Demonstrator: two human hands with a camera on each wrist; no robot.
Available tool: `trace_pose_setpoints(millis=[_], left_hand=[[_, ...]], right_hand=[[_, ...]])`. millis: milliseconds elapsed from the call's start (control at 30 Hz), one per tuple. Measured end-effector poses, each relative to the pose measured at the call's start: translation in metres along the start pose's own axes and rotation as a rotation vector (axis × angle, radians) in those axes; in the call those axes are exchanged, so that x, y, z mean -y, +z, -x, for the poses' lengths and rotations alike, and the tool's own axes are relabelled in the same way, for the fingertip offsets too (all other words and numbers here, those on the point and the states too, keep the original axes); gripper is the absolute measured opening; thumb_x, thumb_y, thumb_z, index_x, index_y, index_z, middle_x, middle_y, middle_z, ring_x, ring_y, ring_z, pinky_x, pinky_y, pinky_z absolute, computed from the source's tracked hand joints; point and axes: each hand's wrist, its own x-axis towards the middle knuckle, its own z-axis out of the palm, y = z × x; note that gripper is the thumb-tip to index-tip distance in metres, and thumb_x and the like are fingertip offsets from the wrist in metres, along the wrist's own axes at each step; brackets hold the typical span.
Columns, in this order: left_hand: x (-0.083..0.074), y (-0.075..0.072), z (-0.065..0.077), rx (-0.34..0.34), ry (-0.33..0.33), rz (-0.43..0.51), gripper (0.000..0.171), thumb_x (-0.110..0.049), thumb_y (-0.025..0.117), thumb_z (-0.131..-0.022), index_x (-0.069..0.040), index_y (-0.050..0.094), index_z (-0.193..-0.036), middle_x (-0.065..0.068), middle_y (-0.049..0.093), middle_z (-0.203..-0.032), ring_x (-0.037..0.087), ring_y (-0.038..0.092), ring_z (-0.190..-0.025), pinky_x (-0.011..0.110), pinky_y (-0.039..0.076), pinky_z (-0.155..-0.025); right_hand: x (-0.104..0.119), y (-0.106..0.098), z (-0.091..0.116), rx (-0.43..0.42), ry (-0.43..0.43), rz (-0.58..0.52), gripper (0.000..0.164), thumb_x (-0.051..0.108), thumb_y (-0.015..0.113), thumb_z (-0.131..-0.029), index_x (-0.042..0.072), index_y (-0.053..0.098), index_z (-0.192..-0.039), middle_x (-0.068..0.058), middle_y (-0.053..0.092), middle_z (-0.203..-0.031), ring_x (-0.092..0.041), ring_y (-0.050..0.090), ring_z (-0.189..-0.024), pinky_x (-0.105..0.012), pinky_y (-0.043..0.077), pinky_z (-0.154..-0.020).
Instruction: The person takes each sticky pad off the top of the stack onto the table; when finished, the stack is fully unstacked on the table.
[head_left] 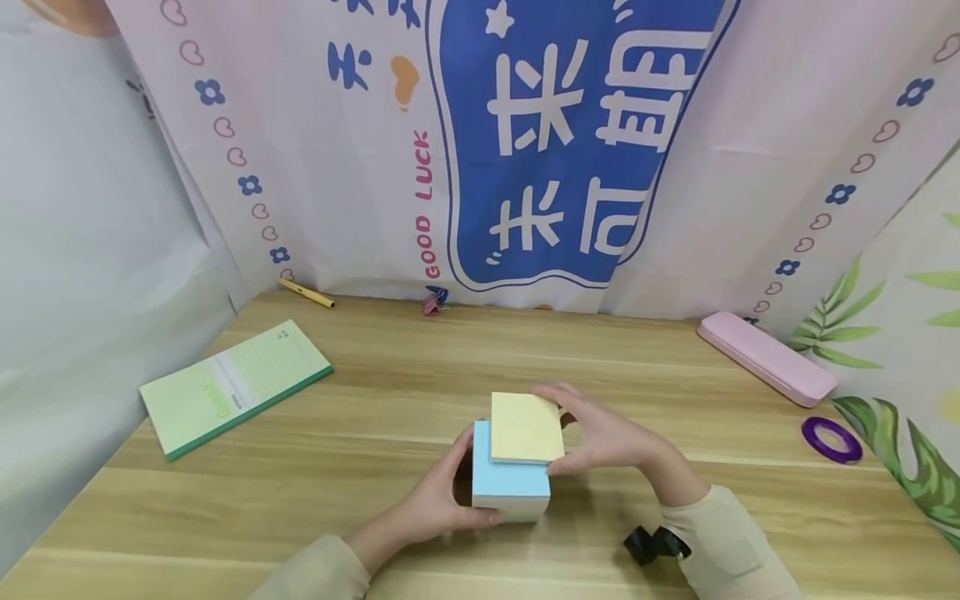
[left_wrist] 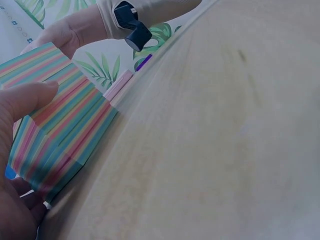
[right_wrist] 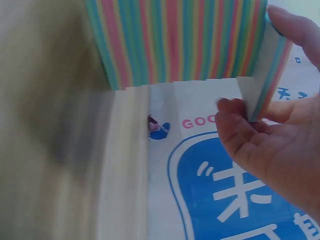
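A tall stack of sticky notes with a light blue top sheet (head_left: 513, 483) stands on the table in front of me. My left hand (head_left: 431, 497) grips it from the left, thumb along the near side. In the left wrist view the sides of the stack (left_wrist: 70, 117) show pink, yellow, green and blue stripes. My right hand (head_left: 600, 433) pinches a thin sticky note pad (head_left: 527, 427) with a pale yellow top between thumb and fingers. That pad overlaps the far right part of the stack's top, and in the right wrist view its edge (right_wrist: 270, 75) is striped too.
A green notebook (head_left: 236, 387) lies on the table's left, with a yellow pen (head_left: 306, 292) behind it. Binder clips (head_left: 434, 301) sit at the back edge. To the right are a pink case (head_left: 765, 358) and a purple tape roll (head_left: 832, 439). A printed cloth (head_left: 667, 275) hangs behind.
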Motion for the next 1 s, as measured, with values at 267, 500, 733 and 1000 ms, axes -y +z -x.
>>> trace_pose_setpoints(millis=[267, 500, 733, 1000], left_hand=[[0.016, 0.001, -0.002, -0.009, 0.002, -0.013, 0.099, -0.021, 0.079, -0.060, -0.015, 0.017, -0.137, 0.001, 0.040, -0.123, 0.019, 0.034, -0.113, 0.047, 0.017, -0.095], [0.036, 0.003, -0.003, -0.002, 0.000, -0.005, 0.101, -0.032, 0.078, -0.059, -0.023, 0.015, -0.137, -0.003, 0.039, -0.124, 0.017, 0.033, -0.113, 0.047, 0.017, -0.095], [0.034, 0.002, -0.002, 0.020, -0.013, -0.018, 0.101, -0.034, 0.076, -0.062, -0.023, 0.011, -0.138, -0.003, 0.037, -0.126, 0.017, 0.033, -0.114, 0.049, 0.018, -0.094], [0.038, 0.002, -0.002, 0.022, -0.002, -0.020, 0.099, -0.034, 0.075, -0.064, -0.024, 0.011, -0.138, -0.003, 0.036, -0.127, 0.019, 0.032, -0.115, 0.052, 0.018, -0.093]], right_hand=[[0.006, -0.006, -0.005, -0.062, 0.033, -0.019, 0.081, 0.016, 0.075, -0.063, -0.001, 0.029, -0.128, -0.007, 0.043, -0.113, -0.019, 0.046, -0.095, -0.034, 0.040, -0.081], [-0.009, -0.023, -0.031, -0.228, 0.105, -0.257, 0.076, 0.000, 0.071, -0.064, -0.003, 0.029, -0.127, -0.017, 0.042, -0.112, -0.026, 0.046, -0.094, -0.036, 0.040, -0.081], [-0.042, -0.034, -0.077, -0.259, 0.230, -0.242, 0.069, 0.007, 0.070, -0.068, 0.001, 0.033, -0.126, -0.016, 0.045, -0.108, -0.026, 0.047, -0.091, -0.033, 0.042, -0.075], [-0.075, -0.026, -0.125, -0.219, 0.319, -0.147, 0.064, 0.012, 0.072, -0.066, -0.002, 0.040, -0.119, -0.012, 0.050, -0.096, -0.023, 0.047, -0.083, -0.030, 0.041, -0.070]])
